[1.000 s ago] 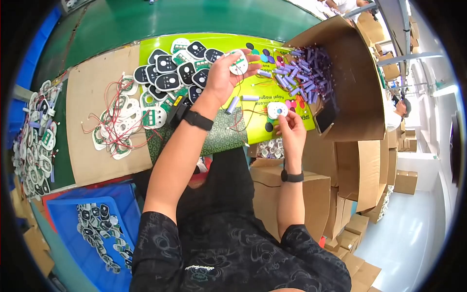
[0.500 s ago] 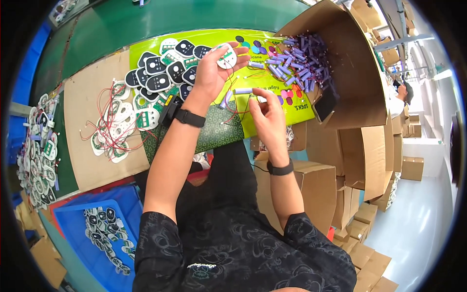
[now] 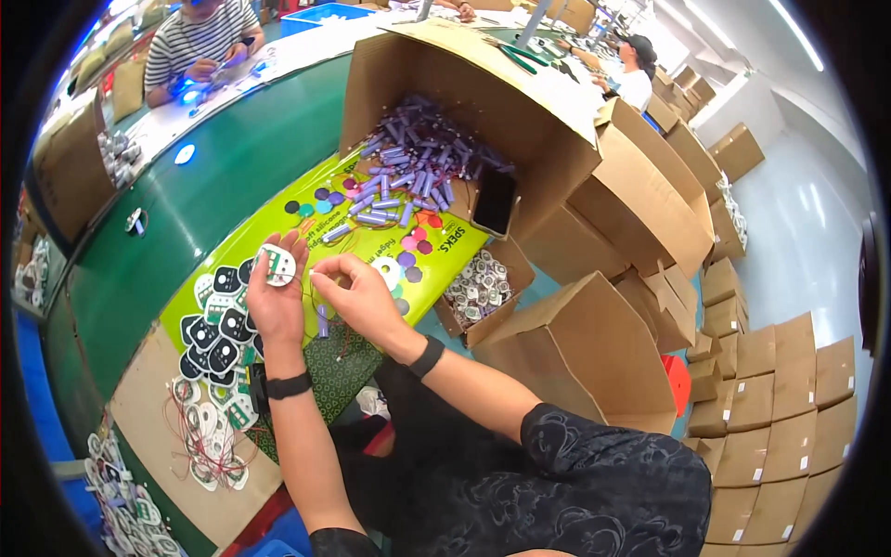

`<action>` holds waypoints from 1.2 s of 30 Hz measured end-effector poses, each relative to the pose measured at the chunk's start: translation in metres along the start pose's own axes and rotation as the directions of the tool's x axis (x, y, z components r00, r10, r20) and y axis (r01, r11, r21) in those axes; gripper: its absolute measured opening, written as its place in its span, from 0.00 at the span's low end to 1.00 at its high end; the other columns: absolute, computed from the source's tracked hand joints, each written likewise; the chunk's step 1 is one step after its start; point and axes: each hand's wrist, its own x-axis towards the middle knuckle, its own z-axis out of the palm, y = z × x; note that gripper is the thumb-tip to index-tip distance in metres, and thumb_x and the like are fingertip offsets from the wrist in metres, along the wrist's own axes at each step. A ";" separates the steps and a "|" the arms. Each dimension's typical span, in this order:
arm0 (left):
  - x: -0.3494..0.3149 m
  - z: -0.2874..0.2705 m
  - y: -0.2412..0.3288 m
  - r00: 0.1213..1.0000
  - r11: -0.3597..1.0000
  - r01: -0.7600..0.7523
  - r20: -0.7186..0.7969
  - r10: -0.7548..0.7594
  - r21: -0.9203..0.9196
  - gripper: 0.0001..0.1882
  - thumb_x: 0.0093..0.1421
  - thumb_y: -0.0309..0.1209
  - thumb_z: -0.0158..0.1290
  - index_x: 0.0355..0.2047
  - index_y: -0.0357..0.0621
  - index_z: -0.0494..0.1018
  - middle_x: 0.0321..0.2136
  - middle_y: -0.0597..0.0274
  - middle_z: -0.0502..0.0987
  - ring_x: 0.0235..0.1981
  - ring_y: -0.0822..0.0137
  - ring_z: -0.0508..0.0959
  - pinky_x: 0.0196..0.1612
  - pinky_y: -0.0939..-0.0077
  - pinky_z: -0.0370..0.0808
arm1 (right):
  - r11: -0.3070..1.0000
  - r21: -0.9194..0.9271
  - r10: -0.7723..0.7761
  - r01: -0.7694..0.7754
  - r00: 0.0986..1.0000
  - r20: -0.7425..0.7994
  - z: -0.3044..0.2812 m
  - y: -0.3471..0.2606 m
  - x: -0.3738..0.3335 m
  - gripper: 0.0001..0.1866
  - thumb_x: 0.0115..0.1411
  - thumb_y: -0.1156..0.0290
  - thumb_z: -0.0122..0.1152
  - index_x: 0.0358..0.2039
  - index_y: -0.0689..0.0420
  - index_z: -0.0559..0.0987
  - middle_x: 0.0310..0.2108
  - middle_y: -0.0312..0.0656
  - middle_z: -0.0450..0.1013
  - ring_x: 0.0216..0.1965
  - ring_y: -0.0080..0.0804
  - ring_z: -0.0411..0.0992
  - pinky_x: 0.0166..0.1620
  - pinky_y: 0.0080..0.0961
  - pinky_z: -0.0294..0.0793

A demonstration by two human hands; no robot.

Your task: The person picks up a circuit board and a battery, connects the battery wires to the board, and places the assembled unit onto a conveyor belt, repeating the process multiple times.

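Observation:
My left hand (image 3: 281,311) is palm up with its fingers stretched, holding a white rounded panel with a green circuit board (image 3: 277,265). Close to its right, my right hand (image 3: 369,304) pinches thumb and forefinger together beside the panel. A small whitish bit shows at those fingertips, too small to name. Below the hands, a purple cylindrical battery (image 3: 322,321) with thin wires lies over the dark green patterned mat (image 3: 343,371). Left of my left hand, several black-faced white panels (image 3: 223,355) are heaped on the yellow-green sheet (image 3: 176,320).
A cardboard box (image 3: 548,121) on its side holds a pile of purple batteries (image 3: 408,176), with a phone (image 3: 495,201) at its edge. White rings with red wires (image 3: 209,436) lie on cardboard at the left. A person in stripes (image 3: 204,46) works across the green belt (image 3: 121,269).
The view has swung right and up, bringing co-workers and more boxes in. My right hand has come closer to the panel in my left hand, its fingers now pinched.

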 end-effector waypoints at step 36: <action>-0.005 0.014 -0.001 0.999 1.000 -0.006 0.051 0.006 -0.011 0.14 0.73 0.30 0.42 0.52 0.34 0.69 0.45 0.48 0.78 0.44 0.63 0.79 0.49 0.68 0.76 | 0.954 0.301 -0.011 -0.009 0.998 0.063 -0.016 -0.032 0.027 0.10 0.63 0.67 0.67 0.40 0.59 0.82 0.31 0.32 0.80 0.24 0.10 0.71 0.21 0.09 0.60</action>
